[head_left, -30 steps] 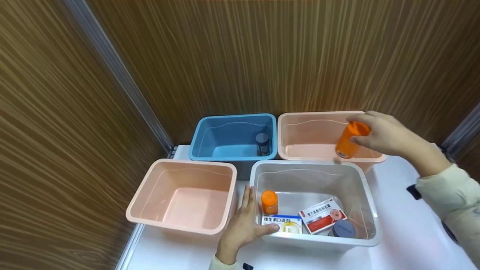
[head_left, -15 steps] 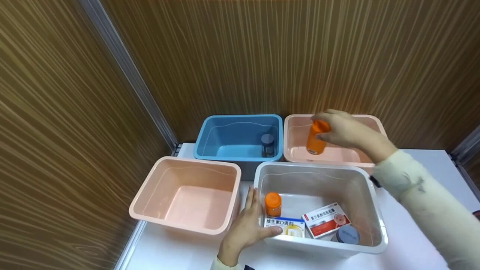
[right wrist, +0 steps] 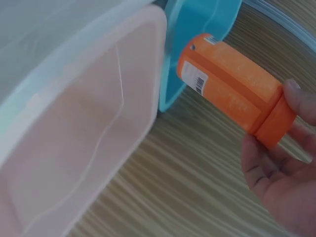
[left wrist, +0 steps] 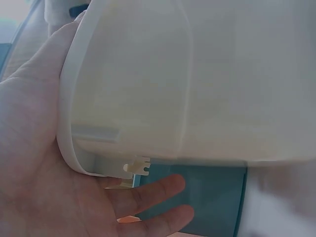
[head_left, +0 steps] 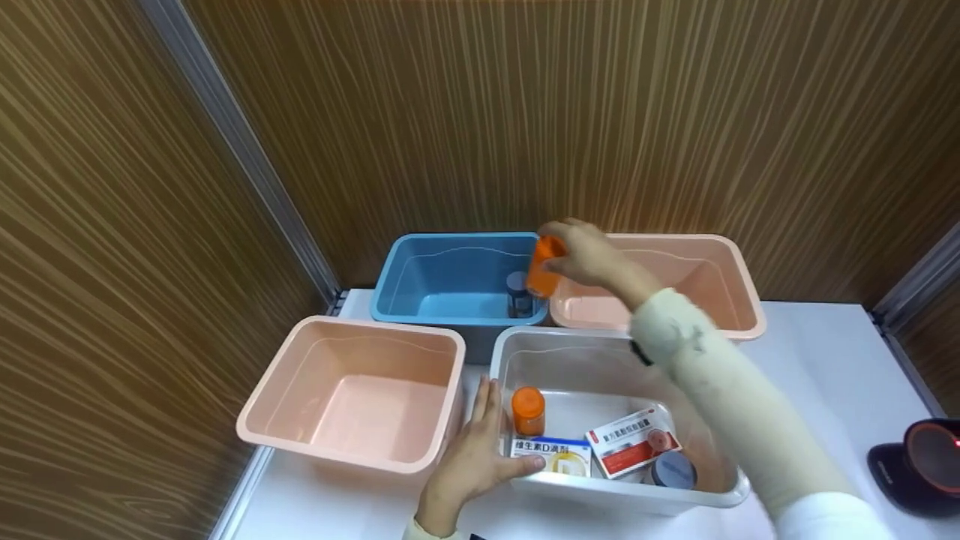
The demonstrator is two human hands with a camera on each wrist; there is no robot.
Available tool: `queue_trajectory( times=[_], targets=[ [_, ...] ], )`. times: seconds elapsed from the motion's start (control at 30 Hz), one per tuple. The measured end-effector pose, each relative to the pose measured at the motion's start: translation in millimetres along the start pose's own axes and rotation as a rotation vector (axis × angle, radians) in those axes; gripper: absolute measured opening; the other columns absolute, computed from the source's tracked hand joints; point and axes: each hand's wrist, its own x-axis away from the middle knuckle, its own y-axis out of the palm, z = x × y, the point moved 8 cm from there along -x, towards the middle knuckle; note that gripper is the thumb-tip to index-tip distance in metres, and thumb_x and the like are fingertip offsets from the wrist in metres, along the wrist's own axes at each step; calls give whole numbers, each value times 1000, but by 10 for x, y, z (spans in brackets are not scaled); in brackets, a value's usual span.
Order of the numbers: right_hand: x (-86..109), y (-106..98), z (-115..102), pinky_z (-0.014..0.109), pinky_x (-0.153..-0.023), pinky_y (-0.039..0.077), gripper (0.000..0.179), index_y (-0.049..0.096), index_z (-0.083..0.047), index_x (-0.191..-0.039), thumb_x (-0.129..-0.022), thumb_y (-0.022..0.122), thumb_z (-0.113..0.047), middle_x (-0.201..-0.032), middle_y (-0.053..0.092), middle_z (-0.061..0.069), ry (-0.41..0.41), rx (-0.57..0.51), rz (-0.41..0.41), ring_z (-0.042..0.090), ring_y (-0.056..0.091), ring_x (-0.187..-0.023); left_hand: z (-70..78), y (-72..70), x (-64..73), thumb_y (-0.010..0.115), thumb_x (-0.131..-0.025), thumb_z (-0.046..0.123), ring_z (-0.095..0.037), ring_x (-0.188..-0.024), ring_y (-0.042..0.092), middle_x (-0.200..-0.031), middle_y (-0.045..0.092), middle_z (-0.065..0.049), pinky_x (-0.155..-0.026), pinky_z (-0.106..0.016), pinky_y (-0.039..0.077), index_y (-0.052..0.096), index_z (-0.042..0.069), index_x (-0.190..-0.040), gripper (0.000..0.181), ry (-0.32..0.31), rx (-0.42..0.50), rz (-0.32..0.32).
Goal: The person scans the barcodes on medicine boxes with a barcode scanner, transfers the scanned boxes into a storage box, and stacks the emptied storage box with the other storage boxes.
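Observation:
My right hand [head_left: 589, 255] pinches an orange bottle [right wrist: 232, 84] by its cap, its base tilted downward. In the head view the bottle overlaps the right rim of the blue bin [head_left: 442, 315], where a dark-capped bottle [head_left: 519, 294] stands. At the white bin [head_left: 637, 491], my left hand [head_left: 474, 461] rests along the left corner, thumb over the front rim and fingers extended down the side. Inside that bin are another orange bottle [head_left: 529, 412], a vitamin D box [head_left: 553, 456], a red-and-white medicine box [head_left: 631, 442] and a grey-capped bottle [head_left: 673, 471].
One pink bin [head_left: 382, 420] sits left of the white one; a second pink bin [head_left: 690, 277] stands behind it, beside the blue bin. At the far right of the table is a black device [head_left: 919, 465] with a red light. A wood-grain wall [head_left: 480, 112] closes off the back.
My right hand has carried the orange bottle leftward, from above the back pink bin to the right edge of the blue bin. The left hand stays at the white bin.

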Motion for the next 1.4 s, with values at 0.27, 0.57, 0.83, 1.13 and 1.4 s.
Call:
queue_trajectory(
  times=[0.27,0.57,0.83,1.13,1.4],
  targets=[
    [-263,282,70,41,-92,55,50,55,-7,-141,-95,73,-14,-124,56,15,59,-96,60,31,56,-106,-65,-31,-22,79,-68,72,-41,-149,21,-168,-13,-2,-114,-60,26,1,19,-164,134,-15,-4,-12],
    [-456,648,147,41,-91,55,46,55,-5,-138,-95,71,-9,-123,56,17,69,-63,-11,31,56,-105,-66,-86,-37,78,-71,71,-42,-149,21,-168,-15,-3,-114,-59,27,0,18,-164,132,2,-17,-16],
    [-544,944,169,44,-96,50,47,57,-7,-136,-93,74,-10,-120,59,16,91,104,-112,32,56,-109,-8,-133,-29,77,-73,70,-43,-147,26,-169,-9,-8,-115,-55,29,3,10,-163,131,74,-23,34],
    [-568,1085,198,51,-100,40,43,60,-15,-134,-92,71,-13,-123,62,13,125,284,-136,34,48,-115,31,-140,-8,78,-74,69,-42,-147,26,-169,-7,-12,-116,-53,29,4,6,-162,131,120,-32,53],
    [-544,1132,202,52,-96,39,30,65,-14,-126,-97,64,-19,-119,64,13,104,331,-102,34,47,-113,51,-138,-4,78,-74,69,-41,-147,26,-169,-7,-13,-116,-52,28,4,5,-162,132,130,-27,54]
  ],
)
